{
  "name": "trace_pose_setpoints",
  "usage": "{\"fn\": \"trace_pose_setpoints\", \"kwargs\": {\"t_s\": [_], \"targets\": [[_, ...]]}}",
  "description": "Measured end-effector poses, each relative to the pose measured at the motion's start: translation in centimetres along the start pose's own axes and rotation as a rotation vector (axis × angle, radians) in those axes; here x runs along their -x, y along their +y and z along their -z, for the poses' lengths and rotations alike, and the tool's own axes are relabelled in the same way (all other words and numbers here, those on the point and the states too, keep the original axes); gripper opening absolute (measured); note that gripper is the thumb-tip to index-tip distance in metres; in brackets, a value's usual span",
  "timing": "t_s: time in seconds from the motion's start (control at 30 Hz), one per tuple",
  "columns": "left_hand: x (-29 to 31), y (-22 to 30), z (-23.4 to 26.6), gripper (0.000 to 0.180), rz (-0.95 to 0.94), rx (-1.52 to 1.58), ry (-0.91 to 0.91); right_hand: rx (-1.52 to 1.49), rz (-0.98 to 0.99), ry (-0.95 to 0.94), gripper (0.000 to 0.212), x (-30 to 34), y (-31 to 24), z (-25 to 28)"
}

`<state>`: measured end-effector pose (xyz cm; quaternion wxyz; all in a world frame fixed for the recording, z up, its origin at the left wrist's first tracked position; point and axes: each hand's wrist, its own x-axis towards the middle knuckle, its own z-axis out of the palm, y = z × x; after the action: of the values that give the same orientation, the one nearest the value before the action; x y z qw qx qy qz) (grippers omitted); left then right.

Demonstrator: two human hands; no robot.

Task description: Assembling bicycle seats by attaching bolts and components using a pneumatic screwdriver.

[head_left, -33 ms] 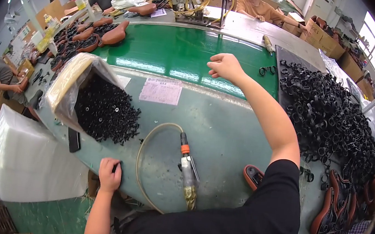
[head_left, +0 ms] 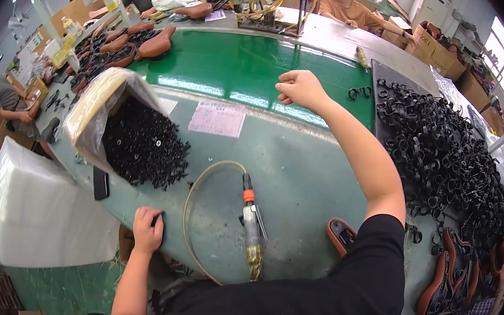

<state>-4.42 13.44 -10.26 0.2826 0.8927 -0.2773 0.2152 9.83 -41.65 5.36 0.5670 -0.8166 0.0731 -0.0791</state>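
My left hand [head_left: 148, 229] rests at the near edge of the grey-green table, fingers curled round a small black part [head_left: 156, 219] that is mostly covered. Out over the shiny green belt [head_left: 232, 62] hangs my right hand [head_left: 302, 90], its fingers bent in with nothing showing in them. Between my arms lies a clear-bodied air screwdriver [head_left: 251, 229] with an orange ring, joined to a looping hose [head_left: 189, 203]. A brown bicycle saddle [head_left: 340, 233] lies underside up, partly behind my right sleeve. Left of the screwdriver, small black parts [head_left: 147, 145] spill from a plastic-lined box [head_left: 92, 111].
A big heap of black ring clamps [head_left: 445, 154] covers the right side, with upturned saddles [head_left: 447, 273] below it. More saddles [head_left: 115, 48] crowd the far left. A paper sheet [head_left: 217, 119] and a phone [head_left: 100, 184] lie on the table. Co-workers [head_left: 349, 10] are beyond the belt.
My right hand has shifted very slightly to the left. Otherwise things stay as they were.
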Motion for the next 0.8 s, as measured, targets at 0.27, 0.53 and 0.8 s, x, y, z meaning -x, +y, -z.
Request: {"fn": "trace_pose_setpoints", "kwargs": {"t_s": [0.27,0.53,0.8], "targets": [[0.7,-0.2,0.2,0.015,0.000,-0.035,0.047,0.308,0.433,-0.445,0.038,12.2,-6.9,-9.4],[0.8,-0.1,0.2,0.016,-0.019,0.011,0.035,0.346,0.859,-0.954,0.044,26.9,-2.9,-22.1],[1.3,-0.6,0.7,0.013,-0.001,0.072,0.071,1.126,0.675,-0.750,0.043,31.3,-0.6,-23.7]]}}
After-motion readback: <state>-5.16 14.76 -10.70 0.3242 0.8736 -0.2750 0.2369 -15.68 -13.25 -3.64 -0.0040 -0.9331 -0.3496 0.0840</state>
